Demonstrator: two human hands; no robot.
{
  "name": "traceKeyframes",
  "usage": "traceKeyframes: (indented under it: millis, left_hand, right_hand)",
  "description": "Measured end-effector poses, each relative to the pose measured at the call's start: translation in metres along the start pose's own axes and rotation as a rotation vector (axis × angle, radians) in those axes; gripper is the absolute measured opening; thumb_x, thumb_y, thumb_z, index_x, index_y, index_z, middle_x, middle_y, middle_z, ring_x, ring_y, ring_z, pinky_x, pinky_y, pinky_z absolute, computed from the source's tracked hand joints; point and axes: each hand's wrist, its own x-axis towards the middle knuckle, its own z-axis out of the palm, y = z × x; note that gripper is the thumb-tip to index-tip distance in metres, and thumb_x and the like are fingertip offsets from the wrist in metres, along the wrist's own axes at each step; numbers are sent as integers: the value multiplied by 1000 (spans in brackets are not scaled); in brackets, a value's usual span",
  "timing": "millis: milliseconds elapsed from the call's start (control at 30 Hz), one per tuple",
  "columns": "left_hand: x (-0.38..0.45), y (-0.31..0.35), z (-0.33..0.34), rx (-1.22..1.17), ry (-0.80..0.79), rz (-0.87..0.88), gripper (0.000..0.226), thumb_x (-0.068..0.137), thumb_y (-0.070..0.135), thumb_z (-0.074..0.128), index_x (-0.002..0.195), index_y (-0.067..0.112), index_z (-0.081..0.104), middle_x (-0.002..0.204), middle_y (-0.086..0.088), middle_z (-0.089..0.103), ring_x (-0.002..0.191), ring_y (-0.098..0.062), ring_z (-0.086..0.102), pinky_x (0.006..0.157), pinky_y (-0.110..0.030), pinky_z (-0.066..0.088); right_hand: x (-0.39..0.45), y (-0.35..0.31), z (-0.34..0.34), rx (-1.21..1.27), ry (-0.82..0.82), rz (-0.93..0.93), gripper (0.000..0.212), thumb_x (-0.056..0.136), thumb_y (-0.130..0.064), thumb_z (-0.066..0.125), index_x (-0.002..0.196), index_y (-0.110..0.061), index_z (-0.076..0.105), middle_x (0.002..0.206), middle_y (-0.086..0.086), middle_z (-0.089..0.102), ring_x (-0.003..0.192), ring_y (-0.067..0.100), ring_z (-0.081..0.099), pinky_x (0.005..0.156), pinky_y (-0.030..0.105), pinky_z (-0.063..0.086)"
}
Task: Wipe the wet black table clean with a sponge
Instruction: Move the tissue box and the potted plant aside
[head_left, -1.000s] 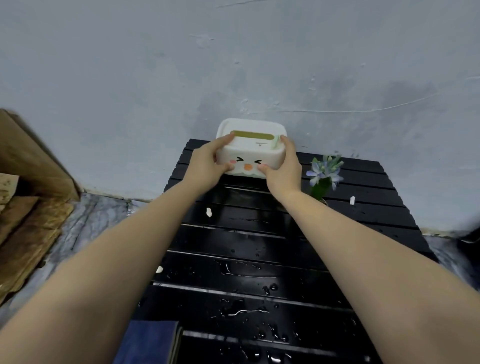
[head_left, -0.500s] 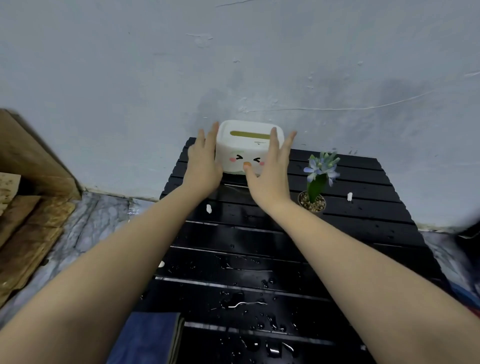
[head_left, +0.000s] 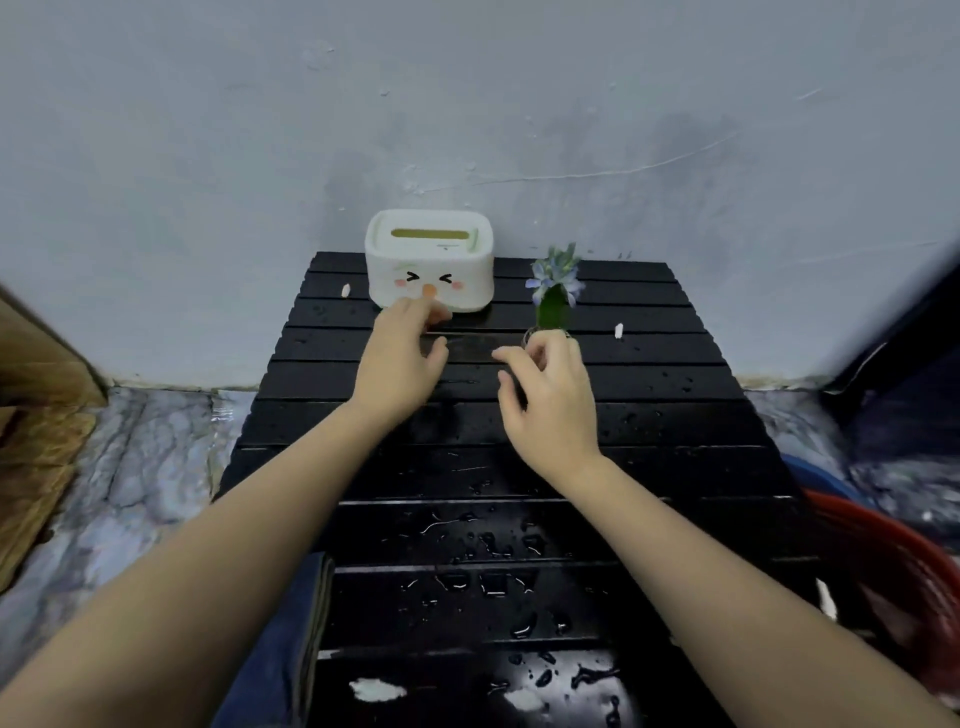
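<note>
Head view shows both forearms stretched forward over the black slatted desk (head_left: 649, 374). The left hand (head_left: 400, 358) hovers with relaxed, loosely spread fingers holding nothing, its fingertips right in front of the white tissue box (head_left: 429, 260), which stands at the desk's far edge against the wall; whether they touch the box cannot be told. The right hand (head_left: 550, 395) is also empty, fingers slightly curled, reaching toward the small potted plant (head_left: 553, 291); the hand covers the pot, so contact there is unclear. Water drops (head_left: 483, 582) lie on the near slats, and small white scraps (head_left: 618, 330) sit on the far ones. A dark blue object (head_left: 280, 639) at the desk's near left edge, partly hidden by the left forearm, is too indistinct to identify as the sponge. A red basin (head_left: 904, 561) is cut off at the right edge.
</note>
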Motion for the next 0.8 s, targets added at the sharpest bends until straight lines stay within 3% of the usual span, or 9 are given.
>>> traceKeyframes:
  millis: [133, 233, 433, 600, 800]
  left_hand:
    - [-8, 11, 18, 160, -239, 3, 35, 88, 30, 60, 123, 27, 55, 120, 3, 58, 113, -22, 50, 90, -41, 49]
    - [-14, 11, 27, 304, -298, 29, 38, 92, 37, 55, 129, 26, 55, 133, -1, 56, 120, -27, 50, 95, -43, 45]
    - [-14, 12, 32, 356, -306, 6, 36, 93, 37, 52, 127, 26, 58, 134, -3, 55, 119, -31, 48, 96, -43, 42]
    - [-5, 9, 34, 353, -265, 22, 37, 92, 38, 53, 127, 27, 58, 128, -1, 56, 119, -27, 48, 94, -41, 41]
    - [-4, 3, 44, 354, -230, 22, 35, 92, 36, 52, 123, 25, 62, 125, -3, 59, 116, -27, 52, 93, -40, 41]
  right_hand:
    - [7, 22, -3, -192, -198, 159, 42, 86, -27, 65, 127, -27, 57, 128, 16, 43, 113, 34, 41, 93, 48, 44]
    - [17, 35, 5, -141, -397, 204, 53, 91, -36, 60, 141, -35, 44, 150, 21, 26, 136, 42, 24, 110, 52, 31]
    - [37, 45, 13, -26, -434, 182, 34, 91, -14, 56, 123, -25, 53, 125, 13, 38, 109, 34, 37, 94, 48, 45]
    - [68, 60, 14, 41, -329, 216, 33, 93, -15, 59, 123, -27, 55, 124, 11, 37, 113, 33, 36, 98, 42, 42]
    - [106, 73, 35, 66, -381, 244, 36, 94, -15, 59, 127, -27, 54, 125, 12, 37, 115, 33, 36, 100, 42, 41]
